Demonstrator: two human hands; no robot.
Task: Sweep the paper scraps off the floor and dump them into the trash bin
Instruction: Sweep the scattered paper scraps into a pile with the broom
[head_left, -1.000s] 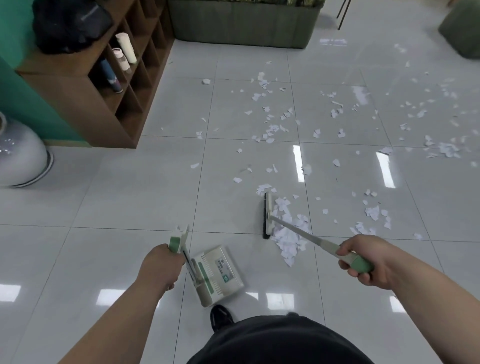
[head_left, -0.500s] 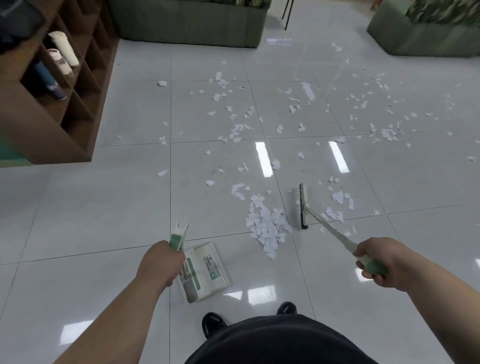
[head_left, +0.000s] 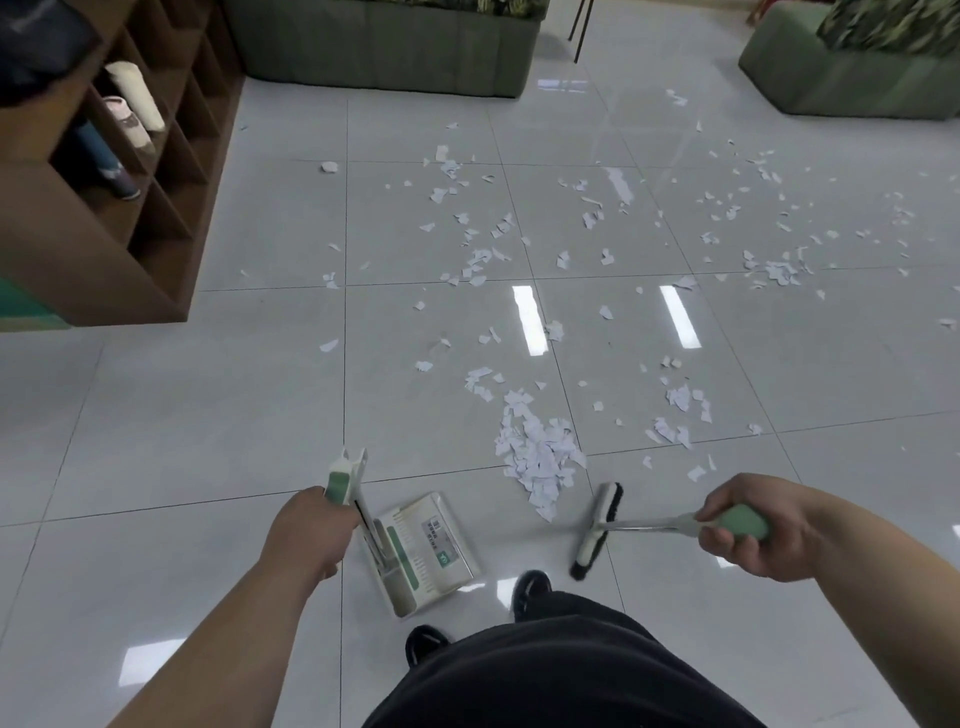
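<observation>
So the left hand (head_left: 306, 535) is wrapped tight round the dustpan (head_left: 426, 553) handle, pan sitting on the floor (head_left: 182, 415). The right hand (head_left: 753, 530) has its fingers curled round the broom (head_left: 597, 530) grip, brush head just beside the paper scraps (head_left: 540, 452) pile.

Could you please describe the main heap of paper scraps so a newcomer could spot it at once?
Look at the grey tiled floor just ahead of the person's feet. Between the dustpan held by the left hand and the brush held by the right hand, slightly farther away, lies the heap. It alone is dense and overlapping; the other scraps lie thinly scattered.
</observation>
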